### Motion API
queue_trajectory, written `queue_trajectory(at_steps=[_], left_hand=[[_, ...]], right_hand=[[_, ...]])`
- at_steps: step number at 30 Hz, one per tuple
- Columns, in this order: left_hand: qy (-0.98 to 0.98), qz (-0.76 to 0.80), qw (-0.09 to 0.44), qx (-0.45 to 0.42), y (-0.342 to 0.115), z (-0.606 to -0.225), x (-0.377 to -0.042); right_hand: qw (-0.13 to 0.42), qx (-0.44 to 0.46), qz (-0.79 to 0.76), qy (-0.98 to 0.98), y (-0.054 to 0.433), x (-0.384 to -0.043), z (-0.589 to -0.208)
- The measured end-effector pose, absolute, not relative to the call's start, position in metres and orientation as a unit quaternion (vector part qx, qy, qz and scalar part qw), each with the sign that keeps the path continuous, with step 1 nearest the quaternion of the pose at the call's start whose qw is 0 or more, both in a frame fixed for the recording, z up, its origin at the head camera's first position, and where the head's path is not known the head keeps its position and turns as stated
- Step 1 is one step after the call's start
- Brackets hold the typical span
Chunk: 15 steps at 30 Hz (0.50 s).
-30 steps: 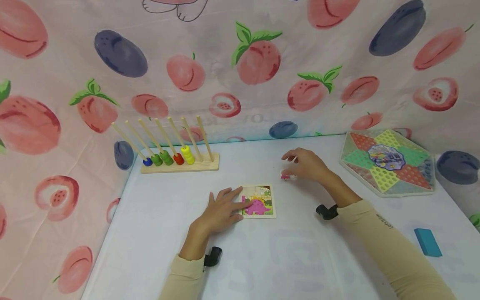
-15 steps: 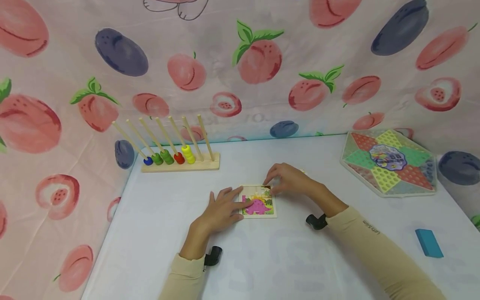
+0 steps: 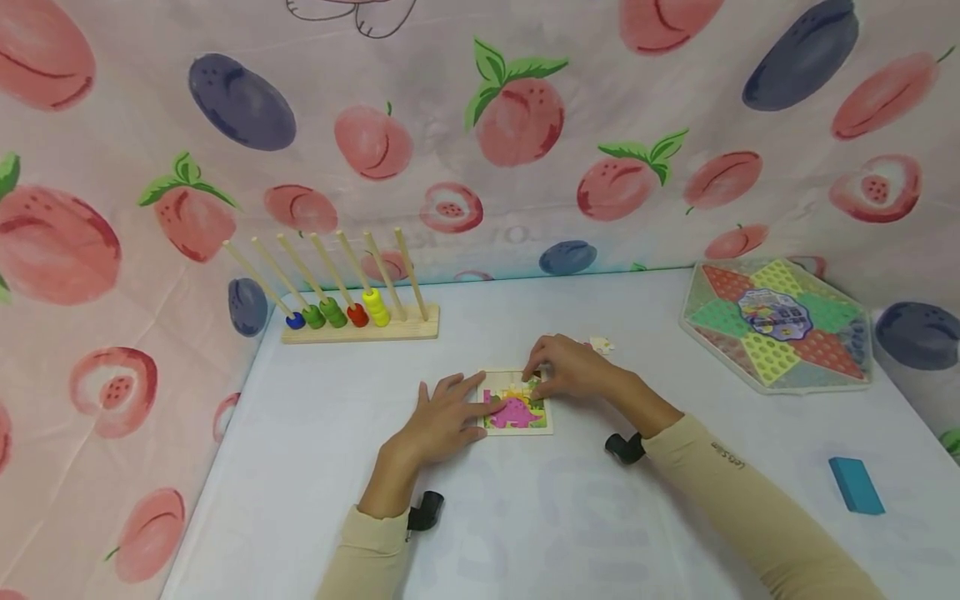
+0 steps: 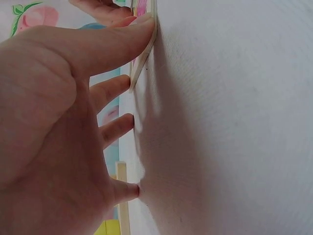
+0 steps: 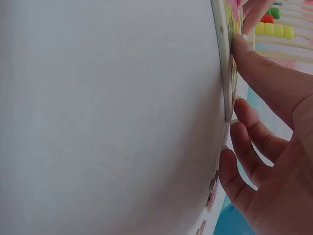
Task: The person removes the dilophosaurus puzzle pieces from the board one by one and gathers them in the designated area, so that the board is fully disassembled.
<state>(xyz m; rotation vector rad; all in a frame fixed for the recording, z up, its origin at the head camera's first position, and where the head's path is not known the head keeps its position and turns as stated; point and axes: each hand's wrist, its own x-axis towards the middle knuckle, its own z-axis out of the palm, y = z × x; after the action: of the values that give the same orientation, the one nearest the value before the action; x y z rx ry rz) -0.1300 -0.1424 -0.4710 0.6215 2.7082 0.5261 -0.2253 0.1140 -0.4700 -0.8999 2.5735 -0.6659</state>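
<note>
A small wooden jigsaw puzzle (image 3: pixel 513 414) with a pink dinosaur lies in its pale frame at mid-table; bare wood shows at its top left. My left hand (image 3: pixel 442 425) rests spread at the frame's left side, index finger across the dinosaur and thumb at the lower left corner. At the upper right corner is my right hand (image 3: pixel 573 367), its thumb and index finger bent about a puzzle piece (image 3: pixel 535 382) there. In the right wrist view the thumb (image 5: pixel 249 56) lies on the picture and the other fingers curl by the frame's far end.
Loose puzzle pieces (image 3: pixel 600 344) lie just beyond my right hand. A wooden bead counting rack (image 3: pixel 360 333) stands back left. A hexagonal Chinese checkers box (image 3: pixel 776 325) lies back right, and a blue block (image 3: pixel 857 485) near the right edge.
My right hand has come from the loose pieces, left and toward me, to the puzzle's upper right corner, uncovering pieces behind it. My left hand has stayed in place.
</note>
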Motion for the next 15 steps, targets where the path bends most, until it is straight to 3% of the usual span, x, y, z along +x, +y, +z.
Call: queue_trajectory(at_steps=[15], left_hand=[[0.946,0.192,0.154,0.209,-0.1403,-0.4687,-0.1287]], right_hand=[[0.171,-0.286,-0.257,0.907,0.1090,-0.2176,-0.4664]])
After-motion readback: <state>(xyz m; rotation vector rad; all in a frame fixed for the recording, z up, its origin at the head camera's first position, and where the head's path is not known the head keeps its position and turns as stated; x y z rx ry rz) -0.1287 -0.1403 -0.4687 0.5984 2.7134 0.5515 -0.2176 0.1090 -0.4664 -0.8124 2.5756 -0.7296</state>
